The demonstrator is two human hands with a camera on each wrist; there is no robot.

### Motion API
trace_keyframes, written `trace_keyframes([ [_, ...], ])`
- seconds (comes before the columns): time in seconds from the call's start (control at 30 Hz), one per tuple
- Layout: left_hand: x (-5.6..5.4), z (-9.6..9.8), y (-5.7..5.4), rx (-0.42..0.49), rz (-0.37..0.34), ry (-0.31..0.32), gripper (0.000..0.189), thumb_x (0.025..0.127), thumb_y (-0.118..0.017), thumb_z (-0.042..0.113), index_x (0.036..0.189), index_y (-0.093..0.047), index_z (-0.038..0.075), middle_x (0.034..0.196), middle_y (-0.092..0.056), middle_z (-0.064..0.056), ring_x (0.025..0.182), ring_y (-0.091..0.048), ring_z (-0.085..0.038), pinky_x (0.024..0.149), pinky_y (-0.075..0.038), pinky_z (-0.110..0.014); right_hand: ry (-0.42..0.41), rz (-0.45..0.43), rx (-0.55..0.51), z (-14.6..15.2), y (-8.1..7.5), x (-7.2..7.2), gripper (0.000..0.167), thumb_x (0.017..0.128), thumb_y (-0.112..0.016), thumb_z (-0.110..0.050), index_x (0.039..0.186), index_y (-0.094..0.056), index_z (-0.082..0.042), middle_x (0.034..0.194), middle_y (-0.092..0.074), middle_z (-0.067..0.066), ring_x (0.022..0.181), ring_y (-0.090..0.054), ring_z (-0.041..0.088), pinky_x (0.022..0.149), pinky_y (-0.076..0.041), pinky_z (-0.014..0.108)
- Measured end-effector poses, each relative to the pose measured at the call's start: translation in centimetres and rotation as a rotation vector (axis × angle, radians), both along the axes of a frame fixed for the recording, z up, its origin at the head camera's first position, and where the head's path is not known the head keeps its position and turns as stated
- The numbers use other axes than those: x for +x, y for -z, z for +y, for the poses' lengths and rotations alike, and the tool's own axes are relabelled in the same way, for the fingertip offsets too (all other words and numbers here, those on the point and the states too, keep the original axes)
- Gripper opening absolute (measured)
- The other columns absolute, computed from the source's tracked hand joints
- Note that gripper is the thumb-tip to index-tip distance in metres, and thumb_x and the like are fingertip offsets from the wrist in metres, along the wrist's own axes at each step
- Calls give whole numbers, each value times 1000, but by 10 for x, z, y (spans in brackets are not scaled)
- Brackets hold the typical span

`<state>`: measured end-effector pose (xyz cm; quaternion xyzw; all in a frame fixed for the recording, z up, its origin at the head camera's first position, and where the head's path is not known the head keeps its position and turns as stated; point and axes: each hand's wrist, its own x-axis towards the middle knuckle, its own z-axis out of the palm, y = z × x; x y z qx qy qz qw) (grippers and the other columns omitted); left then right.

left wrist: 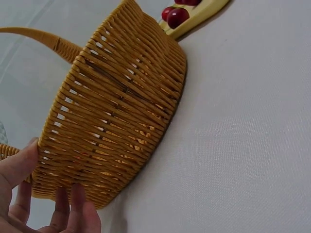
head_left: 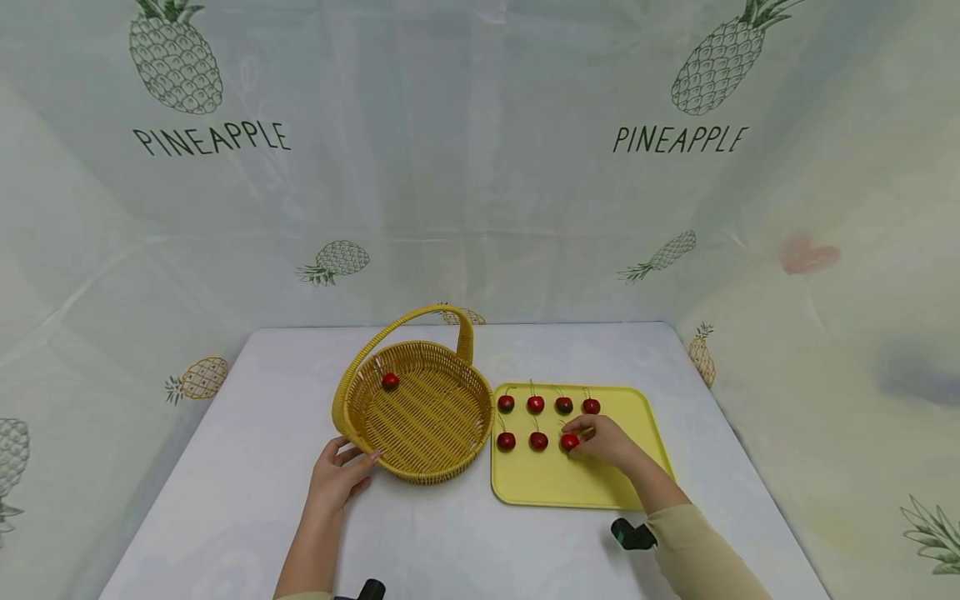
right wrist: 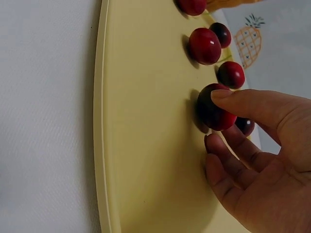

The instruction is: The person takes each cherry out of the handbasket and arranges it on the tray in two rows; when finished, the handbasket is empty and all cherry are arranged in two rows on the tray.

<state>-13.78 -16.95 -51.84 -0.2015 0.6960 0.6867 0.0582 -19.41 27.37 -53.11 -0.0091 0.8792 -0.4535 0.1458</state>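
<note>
A yellow wicker basket (head_left: 420,417) with an arched handle stands left of centre, one cherry (head_left: 390,382) inside it. My left hand (head_left: 341,477) grips its near left edge; the left wrist view has the thumb at the rim and the fingers against the woven side (left wrist: 107,121). On the yellow tray (head_left: 525,483) to the right lie several dark red cherries with stems, in two rows. My right hand (head_left: 600,440) holds the rightmost cherry of the front row (head_left: 569,442) between thumb and fingers. Up close, the thumb lies on that cherry (right wrist: 214,114), low over the tray.
A white cloth covers the table (head_left: 420,542), and the tray's left edge almost meets the basket. Behind hangs a pale curtain (head_left: 480,167) printed with pineapples. A dark wrist-camera piece (head_left: 633,534) sits beside the right sleeve.
</note>
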Motion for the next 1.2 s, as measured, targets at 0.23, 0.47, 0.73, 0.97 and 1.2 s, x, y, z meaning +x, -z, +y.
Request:
trace_keyframes([
  [0.23,0,-1,1,3,1,10,67,87,-75,10,141,-38,3,132,-47,-23,86,-62,-11,75,-53,-36,7,3,10,1,0,0,31,75,-81,2,103,-71,-4,96,-62,4,82,-55,22,71,-49,32],
  [0.47,0,0,0,2,10,5,67,86,-76,9,141,-38,2,129,-48,-21,86,-62,-10,74,-53,-36,-13,12,6,1,-4,0,29,76,-82,-3,103,-71,-5,96,-62,4,82,-56,21,70,-49,32],
  [0.73,3,3,-3,-5,4,-18,68,85,-78,13,141,-40,3,131,-48,-22,89,-62,-13,76,-52,-35,-74,53,-73,-8,-31,-6,33,81,-75,1,112,-65,6,112,-60,21,84,-57,25,71,-50,37],
  [0.97,4,4,-7,-14,4,-28,68,85,-78,14,140,-40,2,132,-48,-24,94,-62,-18,77,-53,-36,-182,89,-95,-34,-56,-13,34,83,-75,-1,115,-65,5,100,-61,18,78,-53,22,68,-48,39],
  [1.2,7,3,-9,22,0,-16,66,88,-73,8,144,-37,3,136,-46,-25,93,-63,-16,78,-52,-36,-248,106,-67,-63,-69,-19,29,82,-78,-7,109,-70,-7,100,-63,11,84,-57,23,69,-49,33],
])
